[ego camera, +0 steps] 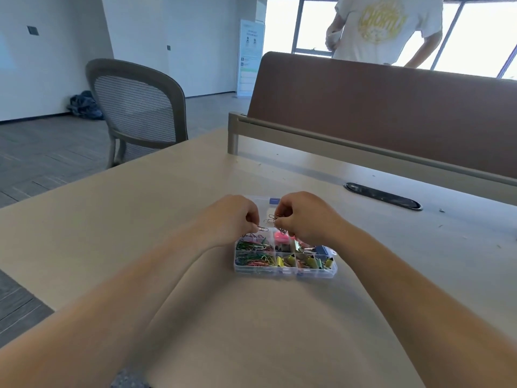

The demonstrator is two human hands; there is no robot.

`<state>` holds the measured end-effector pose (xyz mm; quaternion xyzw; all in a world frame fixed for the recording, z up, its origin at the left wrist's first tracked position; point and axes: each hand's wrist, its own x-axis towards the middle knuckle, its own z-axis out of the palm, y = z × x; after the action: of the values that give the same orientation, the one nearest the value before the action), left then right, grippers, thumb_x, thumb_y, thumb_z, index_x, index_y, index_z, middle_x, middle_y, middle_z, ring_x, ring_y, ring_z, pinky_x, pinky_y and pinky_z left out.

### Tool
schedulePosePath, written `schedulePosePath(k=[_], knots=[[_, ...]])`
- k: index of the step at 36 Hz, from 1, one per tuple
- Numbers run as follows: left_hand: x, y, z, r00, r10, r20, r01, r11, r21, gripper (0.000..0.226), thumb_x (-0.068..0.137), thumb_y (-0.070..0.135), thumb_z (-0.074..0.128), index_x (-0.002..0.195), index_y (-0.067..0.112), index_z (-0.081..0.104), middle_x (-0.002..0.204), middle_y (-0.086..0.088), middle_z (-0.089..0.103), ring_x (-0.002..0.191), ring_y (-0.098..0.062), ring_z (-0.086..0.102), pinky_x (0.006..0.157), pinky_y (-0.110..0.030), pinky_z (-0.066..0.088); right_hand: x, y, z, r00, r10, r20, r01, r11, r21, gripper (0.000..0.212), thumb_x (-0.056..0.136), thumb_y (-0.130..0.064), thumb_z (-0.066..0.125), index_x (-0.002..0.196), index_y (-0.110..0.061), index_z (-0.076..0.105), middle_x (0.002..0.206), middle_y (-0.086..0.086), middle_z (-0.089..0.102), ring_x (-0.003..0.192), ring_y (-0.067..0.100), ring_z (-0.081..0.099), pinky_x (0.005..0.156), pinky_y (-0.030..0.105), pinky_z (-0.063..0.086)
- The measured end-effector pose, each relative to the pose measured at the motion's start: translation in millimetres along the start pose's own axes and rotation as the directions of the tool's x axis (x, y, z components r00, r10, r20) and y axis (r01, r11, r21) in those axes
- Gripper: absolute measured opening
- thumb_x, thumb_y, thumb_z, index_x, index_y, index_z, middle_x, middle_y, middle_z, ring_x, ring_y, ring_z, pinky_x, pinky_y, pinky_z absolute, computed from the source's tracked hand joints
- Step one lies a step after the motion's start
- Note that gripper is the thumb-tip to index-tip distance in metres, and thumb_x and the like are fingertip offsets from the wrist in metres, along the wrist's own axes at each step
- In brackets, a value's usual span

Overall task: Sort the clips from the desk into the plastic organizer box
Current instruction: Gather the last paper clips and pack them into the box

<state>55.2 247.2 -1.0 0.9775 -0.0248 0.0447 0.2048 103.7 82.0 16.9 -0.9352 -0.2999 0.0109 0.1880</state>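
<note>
Clear plastic organizer box (285, 271) sits mid-desk (251, 317). Left compartments hold coloured paper clips (253, 252), front ones hold yellow binder clips (288, 261). 2 hands hover over its far half. Left hand (232, 217) pinches 1 silver paper clip (262, 228). Right hand (302, 217), fingers curled tight, grips a tangled clip bunch (275, 219) just beside it. Behind: brown divider panel (391, 116), grey mesh chair (134, 107), person in white T-shirt (386, 26).

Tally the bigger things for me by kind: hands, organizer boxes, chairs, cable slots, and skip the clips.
Bare hands, left hand and right hand, pinching silver paper clips: 2
Clear plastic organizer box: 1
Grey mesh-backed chair: 1
Black oval cable slot: 1
Total: 5
</note>
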Motion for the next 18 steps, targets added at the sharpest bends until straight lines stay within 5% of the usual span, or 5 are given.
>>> schedulePosePath(k=[9, 18], knots=[[-4.8, -10.0, -5.4, 0.999, 0.018, -0.031, -0.019, 0.999, -0.043, 0.013, 0.09, 0.024, 0.064, 0.1, 0.02, 0.072, 0.092, 0.009, 0.061, 0.086, -0.009, 0.056, 0.074, -0.021, 0.043, 11.1, -10.2, 7.1, 0.999, -0.043, 0.022, 0.043, 0.999, -0.029, 0.003, 0.09, -0.023, 0.065, 0.088, -0.022, 0.062, 0.075, -0.011, 0.056, 0.069, 0.004, 0.053, 0.056, 0.02, 0.037], [-11.7, -21.6, -10.7, 0.992, -0.018, -0.129, 0.007, 0.996, -0.086, 0.009, 0.089, 0.021, 0.063, 0.09, 0.02, 0.072, 0.085, 0.008, 0.061, 0.076, -0.008, 0.055, 0.056, -0.016, 0.033, 15.5, -20.7, 13.6, 0.995, -0.067, 0.071, 0.074, 0.992, -0.101, 0.014, 0.092, -0.023, 0.062, 0.103, -0.017, 0.068, 0.098, -0.001, 0.067, 0.083, 0.015, 0.06, 0.08, 0.034, 0.054]])
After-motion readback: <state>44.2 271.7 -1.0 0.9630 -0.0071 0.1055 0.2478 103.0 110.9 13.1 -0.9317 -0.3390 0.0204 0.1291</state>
